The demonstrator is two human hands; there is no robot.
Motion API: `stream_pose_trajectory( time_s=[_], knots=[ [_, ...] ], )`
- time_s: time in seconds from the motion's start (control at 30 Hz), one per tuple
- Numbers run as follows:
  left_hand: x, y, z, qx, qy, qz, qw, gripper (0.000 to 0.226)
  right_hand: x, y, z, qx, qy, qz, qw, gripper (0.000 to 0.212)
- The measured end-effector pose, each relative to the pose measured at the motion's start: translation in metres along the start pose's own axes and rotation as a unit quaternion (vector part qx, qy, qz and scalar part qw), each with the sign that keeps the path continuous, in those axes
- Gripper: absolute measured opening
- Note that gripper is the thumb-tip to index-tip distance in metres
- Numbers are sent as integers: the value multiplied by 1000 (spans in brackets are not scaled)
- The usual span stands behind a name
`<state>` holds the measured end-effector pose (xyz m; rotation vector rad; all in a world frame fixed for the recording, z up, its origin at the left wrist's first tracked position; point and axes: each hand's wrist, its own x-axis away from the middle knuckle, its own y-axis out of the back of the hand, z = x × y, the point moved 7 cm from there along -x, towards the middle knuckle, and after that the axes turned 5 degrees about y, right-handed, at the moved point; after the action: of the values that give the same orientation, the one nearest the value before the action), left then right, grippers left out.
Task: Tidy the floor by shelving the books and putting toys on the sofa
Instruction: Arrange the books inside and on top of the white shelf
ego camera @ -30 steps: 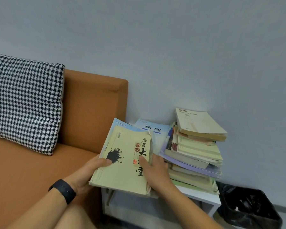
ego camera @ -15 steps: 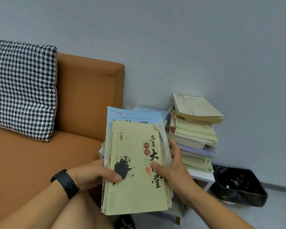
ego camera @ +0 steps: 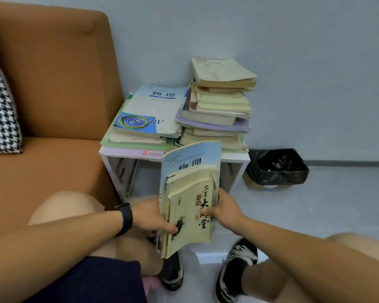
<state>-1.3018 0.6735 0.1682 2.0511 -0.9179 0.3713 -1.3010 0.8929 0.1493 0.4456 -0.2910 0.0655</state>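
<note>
I hold a bundle of books (ego camera: pixel 189 200) upright in front of the white shelf unit (ego camera: pixel 235 157). A yellow book with black characters faces me; a taller blue one stands behind it. My left hand (ego camera: pixel 151 217) grips the bundle's left edge, thumb across the yellow cover. My right hand (ego camera: pixel 224 209) grips the right edge, thumb on the cover. On the shelf top lie a flat pile topped by a blue textbook (ego camera: pixel 151 112) and, to its right, a taller stack of yellowed books (ego camera: pixel 219 101). The compartment below is partly hidden by the bundle.
An orange sofa (ego camera: pixel 53 84) stands to the left with a houndstooth cushion (ego camera: pixel 0 110). A bin with a black liner (ego camera: pixel 276 167) sits on the floor right of the shelf. My knees and black shoes (ego camera: pixel 236 267) are below, on grey floor.
The bundle has come off the shelf top and down, turned upright in front of the unit. My view has dropped, showing floor, shoes and the pile that lay beneath.
</note>
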Motion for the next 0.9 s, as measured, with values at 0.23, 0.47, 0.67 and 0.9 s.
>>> stream_pose_trajectory(
  time_s=[0.23,0.47,0.67,0.9],
  knots=[
    [-56,-23,40,25,97,-101,990,50,-34,-1,-30,54,-71,-52,995,36],
    [-77,-27,62,129,110,-240,956,16,-82,-14,-17,68,-45,-37,996,43],
    [-88,-28,87,162,160,-244,943,19,-120,-63,-32,-43,-86,28,995,36],
    [-94,-18,117,286,236,-302,878,29,-160,-111,-13,-145,-66,42,986,49]
  ],
)
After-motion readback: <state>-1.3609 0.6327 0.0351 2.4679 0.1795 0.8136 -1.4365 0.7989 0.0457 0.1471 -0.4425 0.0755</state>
